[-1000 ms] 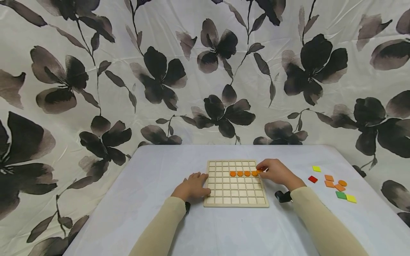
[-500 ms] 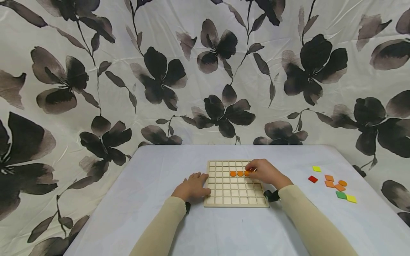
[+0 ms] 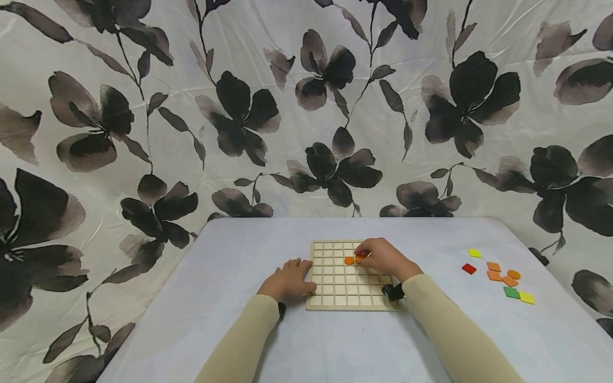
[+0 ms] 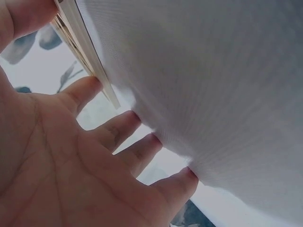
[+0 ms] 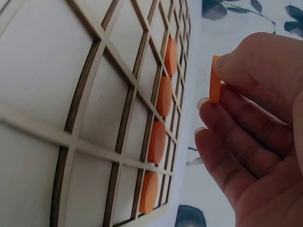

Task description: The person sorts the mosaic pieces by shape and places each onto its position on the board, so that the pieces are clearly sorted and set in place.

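A pale wooden grid board (image 3: pixel 330 298) lies on the table, with a row of orange discs (image 3: pixel 349 260) in its cells. In the right wrist view several orange discs (image 5: pixel 157 143) sit side by side in the squares. My right hand (image 3: pixel 387 258) is over the upper part of the board and pinches another orange disc (image 5: pixel 215 80) between thumb and fingers, held apart from the grid. From the head, this hand hides part of the row. My left hand (image 3: pixel 289 279) rests at the board's left edge, fingers spread, thumb and index finger at the rim (image 4: pixel 90 52).
To the right on the white-covered table (image 3: pixel 239 255) lie loose pieces: yellow squares (image 3: pixel 474 253), a red square (image 3: pixel 469 268), several orange pieces (image 3: pixel 494 275) and a green one (image 3: pixel 511 292). Behind the table hangs a floral cloth (image 3: pixel 330 175).
My right hand has moved left along the row of discs, from the board's right edge toward its middle, covering more of them. The left hand has stayed in place.
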Action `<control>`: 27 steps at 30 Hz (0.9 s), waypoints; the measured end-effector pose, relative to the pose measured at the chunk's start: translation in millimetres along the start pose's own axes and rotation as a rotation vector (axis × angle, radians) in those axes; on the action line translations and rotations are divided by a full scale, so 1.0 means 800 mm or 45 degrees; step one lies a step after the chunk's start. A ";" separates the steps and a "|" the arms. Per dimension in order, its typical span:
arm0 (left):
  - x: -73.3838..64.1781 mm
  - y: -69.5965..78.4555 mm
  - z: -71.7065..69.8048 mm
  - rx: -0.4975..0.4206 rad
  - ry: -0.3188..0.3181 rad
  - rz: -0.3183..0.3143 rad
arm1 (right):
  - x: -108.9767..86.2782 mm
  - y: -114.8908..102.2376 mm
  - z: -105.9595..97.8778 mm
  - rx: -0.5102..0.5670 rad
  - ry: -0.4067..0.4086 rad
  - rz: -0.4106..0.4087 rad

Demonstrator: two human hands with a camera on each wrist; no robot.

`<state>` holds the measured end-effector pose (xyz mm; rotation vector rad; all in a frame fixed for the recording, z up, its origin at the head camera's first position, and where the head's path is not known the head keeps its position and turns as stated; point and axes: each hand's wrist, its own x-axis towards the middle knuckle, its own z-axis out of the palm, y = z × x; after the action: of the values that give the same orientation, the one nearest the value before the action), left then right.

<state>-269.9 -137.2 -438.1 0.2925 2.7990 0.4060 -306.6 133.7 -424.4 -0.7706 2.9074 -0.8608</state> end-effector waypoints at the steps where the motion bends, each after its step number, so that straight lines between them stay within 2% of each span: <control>1: 0.000 0.000 0.000 0.003 0.002 0.002 | 0.001 -0.001 0.001 -0.001 -0.007 0.007; 4: -0.001 -0.001 0.000 0.013 0.006 0.006 | 0.004 -0.004 0.002 0.025 -0.023 0.032; 19: 0.004 -0.003 0.002 0.005 0.000 0.000 | 0.024 -0.024 0.020 0.103 -0.050 0.015; 27: 0.004 -0.003 0.002 0.004 0.003 -0.001 | 0.035 -0.029 0.028 0.050 -0.076 0.035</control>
<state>-273.0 -138.3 -441.1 0.2913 2.8025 0.4021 -317.6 92.6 -427.7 -0.7386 2.8336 -0.8744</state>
